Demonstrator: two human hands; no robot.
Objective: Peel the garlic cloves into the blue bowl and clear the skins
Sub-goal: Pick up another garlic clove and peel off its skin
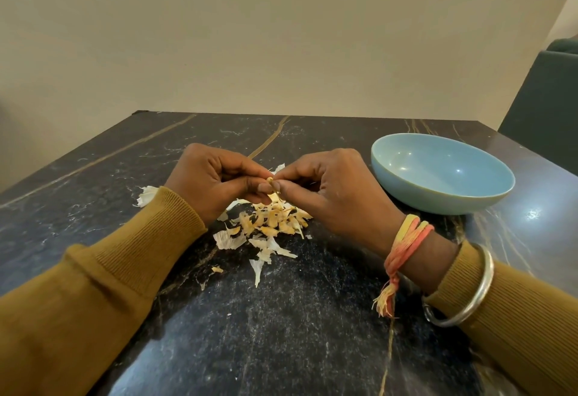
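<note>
Head view, left to right: a stray white skin (146,195) lies on the dark table (281,326) at left middle, beside the left sleeve. The left hand (215,179) and right hand (337,190) meet at centre with fingers curled. Both pinch one small garlic clove (272,185) at their fingertips, just above the pile of skins (269,226). Whether the yellowish bits in the pile are unpeeled cloves, I cannot tell. At right centre the blue bowl (438,204) stands near the right hand and looks empty. I judge the task early, with clearing not yet begun. Nothing stands between hands and bowl. A dark chair (547,98) sits at the right edge.
</note>
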